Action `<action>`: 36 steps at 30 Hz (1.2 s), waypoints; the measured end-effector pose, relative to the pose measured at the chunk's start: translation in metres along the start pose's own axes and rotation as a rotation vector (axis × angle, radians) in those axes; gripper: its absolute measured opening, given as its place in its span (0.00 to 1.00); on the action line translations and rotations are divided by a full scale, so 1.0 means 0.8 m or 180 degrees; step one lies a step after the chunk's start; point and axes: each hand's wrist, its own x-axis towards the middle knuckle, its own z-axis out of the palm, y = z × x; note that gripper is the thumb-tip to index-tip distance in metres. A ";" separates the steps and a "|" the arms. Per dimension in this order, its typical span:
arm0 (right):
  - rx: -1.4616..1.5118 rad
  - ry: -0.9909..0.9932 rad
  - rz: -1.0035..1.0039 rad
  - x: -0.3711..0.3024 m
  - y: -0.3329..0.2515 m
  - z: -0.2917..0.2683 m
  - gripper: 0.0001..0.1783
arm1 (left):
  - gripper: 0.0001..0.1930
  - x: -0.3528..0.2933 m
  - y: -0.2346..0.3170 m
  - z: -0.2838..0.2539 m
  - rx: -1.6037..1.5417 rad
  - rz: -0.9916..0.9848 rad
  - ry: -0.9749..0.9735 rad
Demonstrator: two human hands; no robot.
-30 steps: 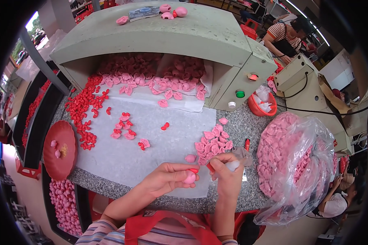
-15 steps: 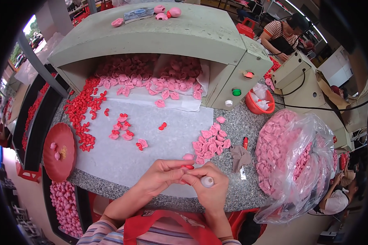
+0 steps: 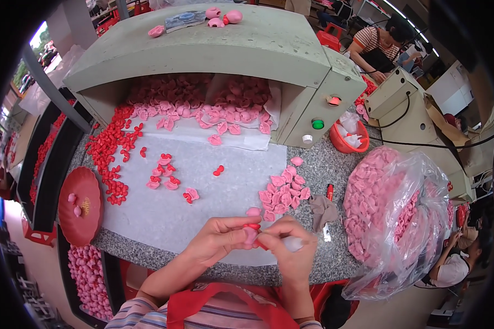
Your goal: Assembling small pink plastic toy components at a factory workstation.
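Note:
Between the fingertips of my left hand (image 3: 218,239) is a small pink shell-like piece (image 3: 251,236) with a red piece (image 3: 252,226) at its top. My right hand (image 3: 295,256) is closed around a small whitish squeeze bottle (image 3: 292,243), mostly covered by the fingers. A red tip (image 3: 262,245) shows at its left end, close beside the pink piece; whether they touch I cannot tell. Just beyond my hands lie a lone pink piece (image 3: 253,211) and a pile of pink shells (image 3: 280,193). Several joined red-and-pink pieces (image 3: 163,174) sit farther left on the white sheet (image 3: 203,164).
Ahead stands a grey-green metal housing (image 3: 203,52) with pink pieces inside. Red pieces (image 3: 112,148) are heaped to the left, by a red scalloped plate (image 3: 81,219). On the right are a grey cloth (image 3: 324,213), a plastic bag of pink pieces (image 3: 389,214) and a red basket (image 3: 343,143).
My right hand has shifted slightly right and turned, so the bottle lies more sideways with its red tip showing. More of the pink piece in my left hand is visible.

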 end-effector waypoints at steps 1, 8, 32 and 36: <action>-0.0418 -0.0200 -0.0394 -0.003 -0.001 0.005 0.05 | 0.21 0.000 -0.002 -0.005 0.0066 0.0055 -0.0039; -0.0930 0.1069 -0.0382 0.035 0.052 -0.040 0.04 | 0.20 -0.005 0.010 0.010 0.0001 -0.0198 -0.0326; 0.0027 -0.0839 -0.0061 0.011 0.009 -0.023 0.17 | 0.20 0.009 -0.021 -0.013 -0.0925 -0.0239 -0.0336; 0.0262 -0.0888 -0.0535 0.010 0.035 -0.015 0.15 | 0.21 0.003 -0.011 0.001 -0.0178 0.0087 -0.0194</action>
